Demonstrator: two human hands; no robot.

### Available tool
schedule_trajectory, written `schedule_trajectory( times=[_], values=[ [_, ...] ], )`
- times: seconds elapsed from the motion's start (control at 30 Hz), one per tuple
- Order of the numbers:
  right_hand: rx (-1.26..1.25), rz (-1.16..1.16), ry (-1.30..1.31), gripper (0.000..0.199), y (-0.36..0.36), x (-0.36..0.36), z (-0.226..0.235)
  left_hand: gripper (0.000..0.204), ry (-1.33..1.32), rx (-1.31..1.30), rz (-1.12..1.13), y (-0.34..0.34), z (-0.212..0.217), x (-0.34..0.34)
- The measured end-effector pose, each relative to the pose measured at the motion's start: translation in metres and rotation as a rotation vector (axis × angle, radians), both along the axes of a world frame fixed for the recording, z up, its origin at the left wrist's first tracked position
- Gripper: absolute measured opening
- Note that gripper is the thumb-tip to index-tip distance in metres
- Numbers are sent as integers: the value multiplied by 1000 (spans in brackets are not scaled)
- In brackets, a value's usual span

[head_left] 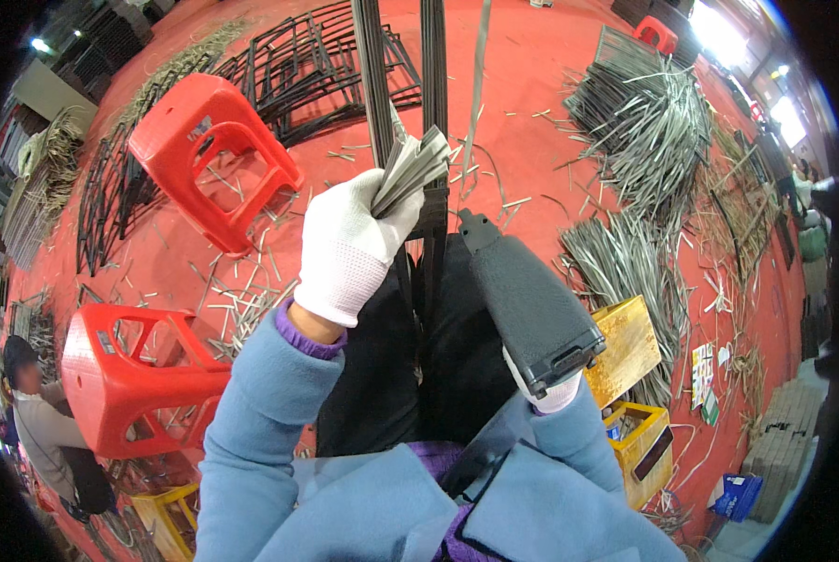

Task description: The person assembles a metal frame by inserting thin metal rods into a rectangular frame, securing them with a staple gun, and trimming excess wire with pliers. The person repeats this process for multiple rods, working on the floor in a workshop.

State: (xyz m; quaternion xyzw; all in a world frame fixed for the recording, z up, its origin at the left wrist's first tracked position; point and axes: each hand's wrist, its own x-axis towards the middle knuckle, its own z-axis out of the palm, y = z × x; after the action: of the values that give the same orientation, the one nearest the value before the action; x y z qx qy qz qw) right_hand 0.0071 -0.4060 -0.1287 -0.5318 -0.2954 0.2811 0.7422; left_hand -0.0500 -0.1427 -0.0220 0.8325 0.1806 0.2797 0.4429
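My left hand [354, 245], in a white knit glove, is closed around a bunch of flat grey strips [410, 171] whose ends fan out. It stays beside the crossbar of a dark frame [433, 84], whose long uprights run away from me between my legs. A loose grey strip [479, 89] hangs beside the frame. On the right, my gloved right hand [558, 397] holds a dark grey, tapered tool [532, 304] with a narrow nose pointing toward the frame. The tool hides most of the right fingers, and its exact kind is unclear.
Two red plastic stools [180, 131] lie tipped at left. Black metal frames [307, 61] are on the red floor beyond. Heaps of grey strips [649, 131] lie at right, near a yellow wooden box [639, 464]. Another person [49, 431] is at far left.
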Motion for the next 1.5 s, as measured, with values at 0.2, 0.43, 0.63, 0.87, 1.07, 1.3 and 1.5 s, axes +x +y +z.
schedule_trajectory(
  times=[0.2, 0.43, 0.63, 0.87, 1.07, 1.3, 1.5],
  values=[
    [20, 51, 36, 47, -8, 11, -14, 23, -86, -35, 10, -5, -7, 2],
    [93, 140, 260, 51, 2, 22, 1, 17, -137, -31, 10, -6, -4, 2],
    [-13, 45, 256, 51, 19, 7, 36, 17, -93, -36, 14, -3, -4, 1],
    [-150, 101, -113, 48, 17, 12, 43, 24, -72, -153, -23, 5, 3, -13],
    [-11, -52, -133, 45, 24, -4, 19, 53, -302, -595, -122, -11, 0, -49],
    [-78, 6, 49, 46, 15, 0, 13, 32, -208, -1105, -324, -5, -6, -47],
    [-161, -56, -116, 45, 16, -2, 14, 27, -217, -982, -183, -6, 2, -44]
  ],
)
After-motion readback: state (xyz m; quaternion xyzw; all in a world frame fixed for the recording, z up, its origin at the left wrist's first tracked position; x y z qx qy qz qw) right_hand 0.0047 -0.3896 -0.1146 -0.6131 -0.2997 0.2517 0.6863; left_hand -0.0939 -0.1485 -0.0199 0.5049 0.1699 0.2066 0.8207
